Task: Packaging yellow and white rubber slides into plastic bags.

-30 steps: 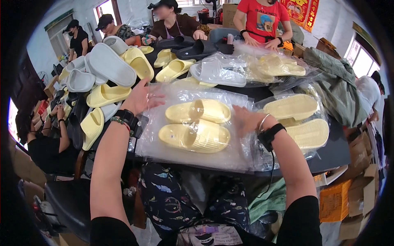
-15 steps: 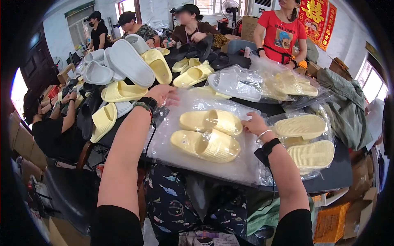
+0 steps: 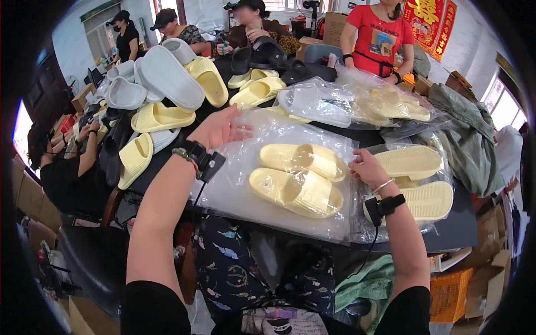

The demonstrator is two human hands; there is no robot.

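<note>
At the far left of the dark table [image 3: 458, 223] lies a heap of loose slides [image 3: 162, 95], grey and pale yellow, not yet bagged. Next comes the left hand [image 3: 220, 128], lifted a little with palm up and fingers spread wide, holding nothing; it hovers over the upper left corner of a clear plastic bag [image 3: 262, 184]. Inside that bag a pair of yellow slides [image 3: 298, 178] lies flat, one beside the other, soles down, in the middle of the table edge nearest the person. The right hand [image 3: 365, 167] rests on the bag's right edge, fingers curled down narrowly against the plastic; whether it pinches the film or only presses it I cannot tell. Just right of it sits another bagged yellow pair [image 3: 416, 181], and further back more filled bags [image 3: 357, 103].

As I judge it, this pair is already in its bag and the bag is being smoothed or closed; the loose heap at left shows much packing is left
</note>
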